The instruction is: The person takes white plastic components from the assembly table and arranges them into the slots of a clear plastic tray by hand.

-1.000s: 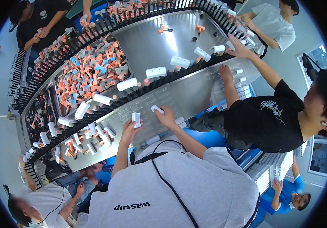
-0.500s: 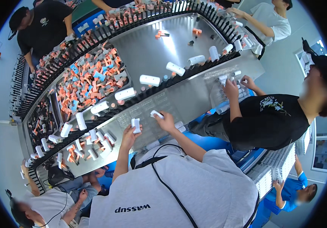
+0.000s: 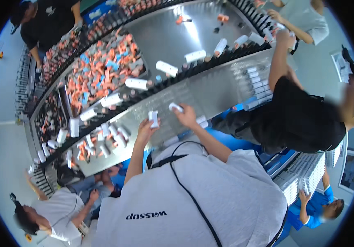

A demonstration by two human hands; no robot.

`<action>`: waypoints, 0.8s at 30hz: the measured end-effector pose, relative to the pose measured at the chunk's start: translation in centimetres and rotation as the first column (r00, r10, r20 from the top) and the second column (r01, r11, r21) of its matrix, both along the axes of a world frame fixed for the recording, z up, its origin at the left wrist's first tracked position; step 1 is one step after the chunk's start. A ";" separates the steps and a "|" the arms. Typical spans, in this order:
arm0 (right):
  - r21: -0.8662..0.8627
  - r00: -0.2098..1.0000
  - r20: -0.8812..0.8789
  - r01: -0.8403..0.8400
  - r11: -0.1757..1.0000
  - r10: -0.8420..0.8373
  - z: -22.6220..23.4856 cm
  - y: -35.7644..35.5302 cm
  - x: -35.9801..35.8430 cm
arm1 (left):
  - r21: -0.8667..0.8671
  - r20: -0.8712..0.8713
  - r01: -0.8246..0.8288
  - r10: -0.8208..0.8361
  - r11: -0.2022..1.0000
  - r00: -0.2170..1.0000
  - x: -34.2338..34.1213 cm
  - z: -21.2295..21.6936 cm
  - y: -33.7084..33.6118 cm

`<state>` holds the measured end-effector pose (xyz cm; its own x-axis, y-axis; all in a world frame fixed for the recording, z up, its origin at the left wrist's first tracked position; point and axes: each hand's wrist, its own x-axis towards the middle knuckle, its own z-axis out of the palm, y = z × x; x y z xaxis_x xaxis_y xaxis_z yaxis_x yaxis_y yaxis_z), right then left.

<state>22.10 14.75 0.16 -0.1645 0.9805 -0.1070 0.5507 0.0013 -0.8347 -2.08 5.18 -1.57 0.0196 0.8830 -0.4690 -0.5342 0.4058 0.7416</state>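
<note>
My left hand [image 3: 145, 131] grips a white plastic housing [image 3: 153, 119], a short rectangular piece held upright between thumb and fingers. A little to the right, my right hand [image 3: 187, 116] pinches another small white plastic piece [image 3: 175, 107], its near end covered by my fingers. Both hands are above a clear plastic tray [image 3: 165, 126] on the metal worktop, and the two pieces are apart. Beyond them a curved conveyor runs past, carrying white housings such as this one [image 3: 136, 84] on its black pegs.
Inside the conveyor loop sits a bin heaped with orange, grey and blue parts [image 3: 103, 70]. Loose white and orange pieces [image 3: 103, 138] lie on the worktop to my left. At right, a co-worker in black [image 3: 304, 119] stands close, beside a tray of white pieces [image 3: 259, 84].
The whole view has shifted a little. Both my hands keep their white pieces, and the left one has turned. The co-worker at right has reached from the tray toward the conveyor.
</note>
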 end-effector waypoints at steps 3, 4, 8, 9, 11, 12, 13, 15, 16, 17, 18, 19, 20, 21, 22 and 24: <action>-0.006 0.982 -0.188 0.005 1.000 -0.006 0.0 -0.9 0.2 | -0.061 -0.143 -0.011 0.002 0.998 0.990 0.9 0.3 -0.5; -0.089 0.980 -0.196 -0.049 0.995 0.031 0.3 -1.2 0.3 | -0.031 -0.361 0.024 -0.034 0.999 0.932 1.1 0.2 -0.9; 0.062 0.983 0.004 -0.182 0.981 0.182 1.0 -3.1 0.8 | 0.107 -0.941 0.211 0.031 0.972 0.338 3.1 5.3 -1.3; 0.065 0.985 0.005 -0.173 0.983 0.173 1.1 -3.5 1.2 | 0.147 -0.986 0.295 0.117 0.944 0.118 3.4 5.7 -1.3; 0.238 0.964 0.085 -0.266 0.934 0.253 1.5 -3.8 2.1 | 0.109 -0.994 0.354 0.099 0.929 0.047 4.2 5.5 -1.2; 0.187 0.955 0.079 -0.294 0.937 0.284 2.3 -3.5 2.8 | 0.093 -0.996 0.386 0.093 0.918 0.018 4.7 4.6 -0.8; 0.216 0.946 0.121 -0.320 0.922 0.300 2.4 -3.8 3.0 | 0.104 -0.994 0.398 0.111 0.911 0.005 5.0 3.9 -1.2; 0.244 0.938 0.174 -0.337 0.909 0.301 1.6 -3.3 3.5 | 0.087 -0.995 0.417 0.101 0.905 -0.011 5.8 3.9 -0.9; 0.232 0.933 0.175 -0.348 0.908 0.313 1.3 -3.2 3.4 | 0.072 -0.997 0.444 0.076 0.893 0.010 6.0 4.0 -0.7; 0.236 0.931 0.192 -0.352 0.906 0.311 1.5 -3.2 3.5 | 0.051 -0.999 0.467 0.043 0.883 0.028 6.0 4.0 -0.7; 0.240 0.927 0.207 -0.359 0.902 0.314 1.7 -2.9 3.4 | 0.059 -0.997 0.456 0.034 0.888 0.062 6.2 3.8 -0.5; 0.235 0.927 0.225 -0.352 0.906 0.302 1.7 -2.8 3.4 | 0.062 -0.995 0.443 0.023 0.894 0.093 6.4 3.6 -0.5; 0.253 0.924 0.230 -0.359 0.899 0.304 1.4 -2.6 3.2 | 0.072 -0.997 0.455 0.059 0.887 0.043 6.4 3.2 -0.3; 0.267 0.922 0.233 -0.366 0.892 0.309 1.5 -2.3 3.1 | 0.070 -0.998 0.456 0.062 0.887 0.032 6.3 2.8 0.1; 0.268 0.924 0.223 -0.363 0.892 0.309 1.5 -1.8 3.2 | 0.067 -0.998 0.455 0.065 0.888 0.021 6.4 2.3 0.5; 0.252 0.922 0.228 -0.367 0.895 0.313 1.3 -1.5 4.1 | 0.058 -0.998 0.466 0.050 0.883 0.030 7.1 2.4 1.3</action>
